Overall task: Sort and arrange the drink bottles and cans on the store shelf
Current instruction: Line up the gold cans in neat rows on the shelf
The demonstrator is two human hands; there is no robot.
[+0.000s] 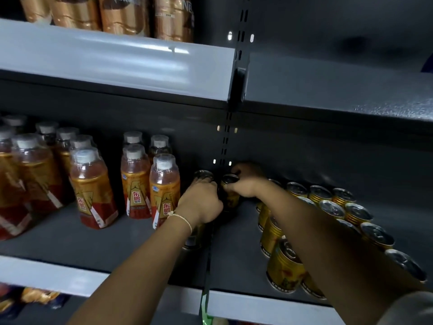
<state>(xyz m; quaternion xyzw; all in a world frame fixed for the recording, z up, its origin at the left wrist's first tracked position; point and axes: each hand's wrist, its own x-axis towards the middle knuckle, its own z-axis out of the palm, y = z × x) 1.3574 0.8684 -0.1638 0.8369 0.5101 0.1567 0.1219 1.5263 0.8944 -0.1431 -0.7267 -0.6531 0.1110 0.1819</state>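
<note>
While both forearms reach in over the front lip of the middle shelf (70,242), the nearest drinks are the gold cans (284,268) massed at the right, standing upright in close rows that run back toward the rear panel, their silver tops showing. A thin bracelet (181,219) circles the left wrist. Farther in, the left hand (201,202) has its fingers curled over a dark-topped can (203,175), which stands upright just left of the shelf's centre seam. Right beside it, the right hand (243,184) grips a second can (230,191) around its upper part, thumb in front and fingers wrapped behind; the two cans stand nearly touching, close to the slotted upright (226,141). To the left of the hands, plastic bottles (164,186) of amber drink with grey caps stand in groups on the same shelf, the nearest one just beside the left wrist, the others spreading toward the left edge. Above, the pale front edge of the upper shelf (117,62) carries tall copper-coloured bottles (126,15), blurred and cut off by the top of the view.
</note>
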